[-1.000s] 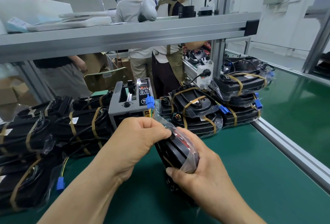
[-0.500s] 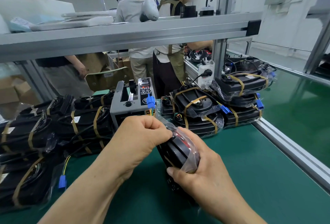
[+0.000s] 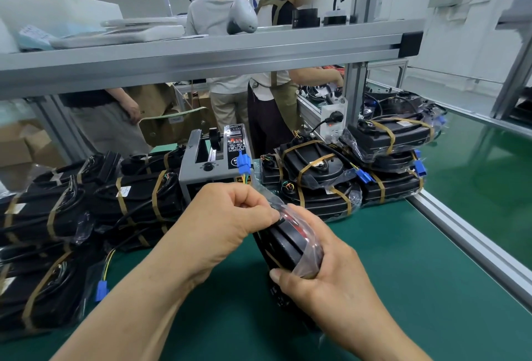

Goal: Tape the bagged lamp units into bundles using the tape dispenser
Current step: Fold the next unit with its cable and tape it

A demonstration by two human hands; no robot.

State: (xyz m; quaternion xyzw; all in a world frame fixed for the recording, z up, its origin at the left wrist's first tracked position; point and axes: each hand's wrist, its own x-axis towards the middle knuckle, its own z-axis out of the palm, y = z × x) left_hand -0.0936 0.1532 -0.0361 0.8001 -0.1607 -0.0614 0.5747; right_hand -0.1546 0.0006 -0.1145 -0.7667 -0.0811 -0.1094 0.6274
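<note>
Up close, the lamp units stand on edge on the green bench, black housings inside a clear bag, held between both hands just in front of the dispenser. The left hand is curled, its fingers pinching the loose bag plastic at the top edge of the units. The right hand grips the near side of the units, thumb laid across the plastic and the other fingers wrapped round the far side, out of sight. A blue connector on coloured wires rises from the bag in front of the dispenser's control panel. Left of the dispenser lie taped bundles of black units with brown tape bands; more bundles are stacked on its right, near the bench's aluminium rail. Beyond the shelf, other people stand at another workstation.
</note>
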